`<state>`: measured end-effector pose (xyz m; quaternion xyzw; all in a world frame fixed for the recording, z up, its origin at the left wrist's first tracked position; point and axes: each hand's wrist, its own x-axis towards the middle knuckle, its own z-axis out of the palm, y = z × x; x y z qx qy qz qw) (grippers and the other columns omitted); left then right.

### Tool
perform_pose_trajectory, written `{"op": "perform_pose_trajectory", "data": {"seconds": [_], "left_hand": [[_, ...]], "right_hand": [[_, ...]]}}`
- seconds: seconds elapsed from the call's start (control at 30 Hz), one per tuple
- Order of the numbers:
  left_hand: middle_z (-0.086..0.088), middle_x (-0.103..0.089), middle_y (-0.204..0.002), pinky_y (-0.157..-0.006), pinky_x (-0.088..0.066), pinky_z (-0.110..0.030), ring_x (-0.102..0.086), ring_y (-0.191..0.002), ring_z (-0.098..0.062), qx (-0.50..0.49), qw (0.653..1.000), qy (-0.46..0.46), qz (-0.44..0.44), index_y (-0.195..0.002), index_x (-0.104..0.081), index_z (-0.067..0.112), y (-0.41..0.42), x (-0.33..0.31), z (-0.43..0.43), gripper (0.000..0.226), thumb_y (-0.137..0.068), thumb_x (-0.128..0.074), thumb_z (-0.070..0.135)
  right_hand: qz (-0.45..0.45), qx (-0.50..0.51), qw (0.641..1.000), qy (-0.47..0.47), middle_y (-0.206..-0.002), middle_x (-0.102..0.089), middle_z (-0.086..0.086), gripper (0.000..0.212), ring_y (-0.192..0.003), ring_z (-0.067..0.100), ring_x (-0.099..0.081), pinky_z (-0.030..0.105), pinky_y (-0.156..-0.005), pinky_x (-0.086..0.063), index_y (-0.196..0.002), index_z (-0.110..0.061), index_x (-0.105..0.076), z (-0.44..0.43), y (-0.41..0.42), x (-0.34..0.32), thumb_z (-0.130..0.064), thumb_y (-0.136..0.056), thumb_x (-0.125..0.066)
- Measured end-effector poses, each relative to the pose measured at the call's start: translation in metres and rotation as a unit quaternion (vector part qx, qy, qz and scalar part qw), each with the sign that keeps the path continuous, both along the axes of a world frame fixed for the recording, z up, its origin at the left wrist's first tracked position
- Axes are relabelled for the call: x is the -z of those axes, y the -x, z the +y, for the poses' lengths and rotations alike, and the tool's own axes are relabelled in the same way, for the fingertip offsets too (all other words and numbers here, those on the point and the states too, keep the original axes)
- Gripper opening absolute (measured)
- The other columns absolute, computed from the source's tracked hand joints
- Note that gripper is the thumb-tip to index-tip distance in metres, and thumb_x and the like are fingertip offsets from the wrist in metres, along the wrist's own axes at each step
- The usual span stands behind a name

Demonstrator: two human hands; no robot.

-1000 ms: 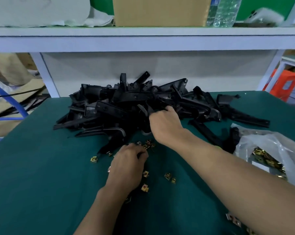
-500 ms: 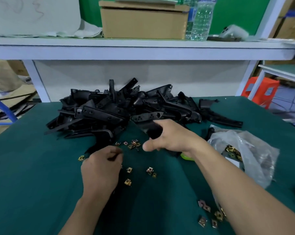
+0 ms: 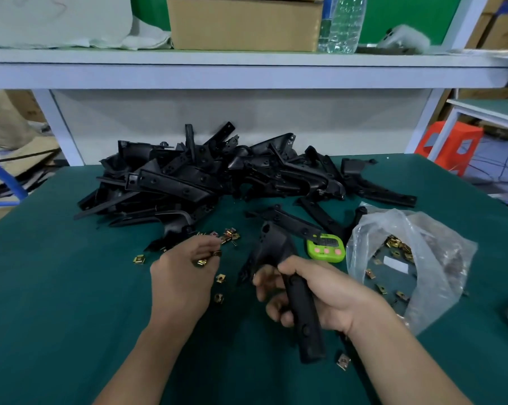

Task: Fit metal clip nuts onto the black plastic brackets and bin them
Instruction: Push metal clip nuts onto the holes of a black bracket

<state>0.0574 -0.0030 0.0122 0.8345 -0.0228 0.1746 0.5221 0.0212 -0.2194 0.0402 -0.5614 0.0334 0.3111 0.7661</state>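
**One bracket gripped, one clip nut pinched**

The right hand (image 3: 331,299) has its fingers and thumb wrapped round a black bracket (image 3: 307,337), holding it over the green mat (image 3: 57,302) with the wide end pointing away. Just beside it, the left hand (image 3: 182,282) has its fingertips curled in, pinching a brass clip nut (image 3: 202,261). Loose clip nuts (image 3: 220,277) lie scattered around that hand. Behind is the pile of brackets (image 3: 188,182). To the right, a green timer (image 3: 326,251) sits beside a clear plastic bag (image 3: 440,258) holding more nuts
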Motion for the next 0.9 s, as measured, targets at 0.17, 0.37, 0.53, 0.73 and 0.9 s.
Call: {"op": "perform_pose_trajectory", "data": {"seconds": [0.17, 0.37, 0.53, 0.73, 0.9], "left_hand": [[0.035, -0.071, -0.087, -0.079, -0.050, -0.009, -0.066, -0.088, 0.015, 0.015, 1.000, -0.002, 0.014, -0.091, -0.074, 0.042, -0.004, 0.003, -0.002, 0.033, -0.085, -0.079, 0.010], [0.041, -0.068, -0.090, -0.071, -0.043, 0.002, -0.062, -0.090, 0.019, -0.008, 1.000, -0.012, 0.011, -0.090, -0.075, 0.046, -0.005, 0.002, -0.003, 0.021, -0.091, -0.075, 0.024], [0.033, -0.069, -0.077, -0.061, -0.045, -0.007, -0.065, -0.075, 0.011, -0.010, 1.000, -0.015, 0.020, -0.082, -0.072, 0.051, -0.002, 0.000, -0.003, 0.022, -0.091, -0.071, 0.031], [0.032, -0.066, -0.085, -0.052, -0.039, -0.007, -0.054, -0.055, 0.004, 0.036, 0.999, -0.026, 0.022, -0.095, -0.070, 0.046, 0.004, -0.001, -0.004, 0.029, -0.104, -0.052, 0.025], [0.034, -0.066, -0.085, -0.061, -0.041, -0.003, -0.061, -0.079, 0.008, 0.046, 0.998, -0.038, 0.029, -0.085, -0.070, 0.040, 0.006, -0.002, -0.009, 0.021, -0.099, -0.061, 0.027]], "right_hand": [[-0.005, -0.034, 0.992, 0.119, -0.080, -0.067, 0.022, 0.025, -0.060, 0.033, -0.067, 0.034, -0.051, -0.056, -0.106, 0.000, -0.060, -0.002, 0.002, 0.004, -0.023, -0.097, -0.066], [-0.205, -0.003, 0.900, 0.384, -0.087, -0.074, -0.012, 0.026, -0.078, 0.004, -0.067, 0.027, -0.078, -0.053, -0.094, -0.026, -0.069, -0.004, -0.002, 0.000, -0.027, -0.071, -0.080], [-0.268, 0.002, 0.758, 0.595, -0.100, -0.061, -0.018, 0.064, -0.083, 0.010, -0.062, 0.029, -0.069, -0.051, -0.120, -0.054, -0.040, 0.001, 0.003, -0.001, -0.034, -0.074, -0.079], [-0.328, 0.019, 0.639, 0.695, -0.116, -0.058, -0.011, 0.060, -0.103, 0.026, -0.064, 0.036, -0.073, -0.038, -0.130, -0.042, -0.044, 0.017, 0.013, 0.005, -0.017, -0.079, -0.062], [-0.329, 0.074, 0.673, 0.658, -0.108, -0.059, -0.011, 0.040, -0.097, 0.023, -0.063, 0.035, -0.072, -0.041, -0.120, -0.038, -0.050, 0.018, 0.013, 0.014, -0.027, -0.084, -0.062]]}}
